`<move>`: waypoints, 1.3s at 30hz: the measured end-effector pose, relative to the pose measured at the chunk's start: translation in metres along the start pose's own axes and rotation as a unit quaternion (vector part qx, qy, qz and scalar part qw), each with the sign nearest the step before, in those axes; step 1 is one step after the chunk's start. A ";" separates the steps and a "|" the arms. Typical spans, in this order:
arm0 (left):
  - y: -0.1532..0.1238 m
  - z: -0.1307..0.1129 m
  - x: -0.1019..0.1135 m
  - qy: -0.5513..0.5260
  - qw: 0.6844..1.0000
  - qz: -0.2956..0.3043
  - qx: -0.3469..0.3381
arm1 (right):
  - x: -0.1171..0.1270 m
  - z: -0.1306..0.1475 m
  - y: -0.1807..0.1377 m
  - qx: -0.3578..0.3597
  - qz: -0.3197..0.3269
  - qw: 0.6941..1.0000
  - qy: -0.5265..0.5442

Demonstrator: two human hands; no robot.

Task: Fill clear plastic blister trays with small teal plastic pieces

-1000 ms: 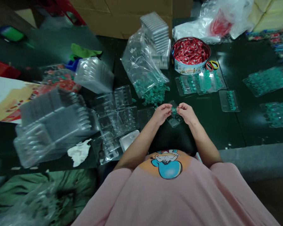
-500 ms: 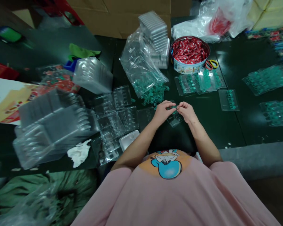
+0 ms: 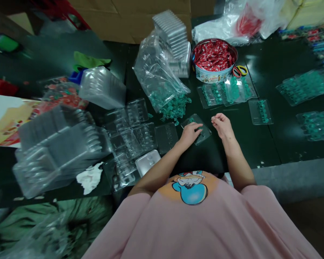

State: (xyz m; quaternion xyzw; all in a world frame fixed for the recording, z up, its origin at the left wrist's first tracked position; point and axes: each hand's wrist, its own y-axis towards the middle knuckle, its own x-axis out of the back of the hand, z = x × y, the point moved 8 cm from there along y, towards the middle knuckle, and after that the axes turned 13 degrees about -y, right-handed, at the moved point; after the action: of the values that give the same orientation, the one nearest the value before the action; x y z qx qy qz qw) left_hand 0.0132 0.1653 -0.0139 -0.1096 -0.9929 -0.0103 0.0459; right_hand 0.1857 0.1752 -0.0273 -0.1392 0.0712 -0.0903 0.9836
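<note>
Two bare hands are ours: the left hand (image 3: 190,133) lies over a clear, flat plastic tray (image 3: 205,133) on the dark green table (image 3: 239,138), thumb and forefinger parted. Our right hand (image 3: 222,126) is beside the tray, its fingertips bunched together; we cannot tell whether they pinch anything. Just beyond the tray, we have a heap of translucent green plastic pieces (image 3: 175,109), partly under a clear plastic bag (image 3: 159,73).

Plastic trays (image 3: 166,138) on dark table (image 3: 259,145)
</note>
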 end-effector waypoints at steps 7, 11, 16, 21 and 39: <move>-0.006 0.013 -0.011 0.062 0.997 0.021 -0.036 | 0.001 -0.009 -0.001 -0.005 0.001 1.000 -0.010; -0.008 0.015 -0.012 0.079 0.996 0.028 -0.043 | 0.003 -0.009 -0.002 -0.013 -0.004 1.000 0.003; -0.010 0.021 -0.014 0.126 0.989 0.048 -0.054 | 0.004 -0.008 -0.003 -0.012 -0.003 1.000 -0.002; -0.013 0.025 -0.014 0.144 0.986 0.042 -0.070 | 0.003 -0.010 -0.005 -0.019 0.001 1.000 0.010; -0.023 0.020 -0.014 0.328 0.929 0.020 -0.170 | -0.017 -0.016 -0.014 -0.043 0.044 0.997 0.047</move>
State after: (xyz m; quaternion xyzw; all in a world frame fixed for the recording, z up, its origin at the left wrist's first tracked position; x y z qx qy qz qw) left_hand 0.0199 0.1400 -0.0353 -0.1256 -0.9035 -0.2135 0.3497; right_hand 0.1641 0.1609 -0.0365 -0.1738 0.1270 -0.0505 0.9753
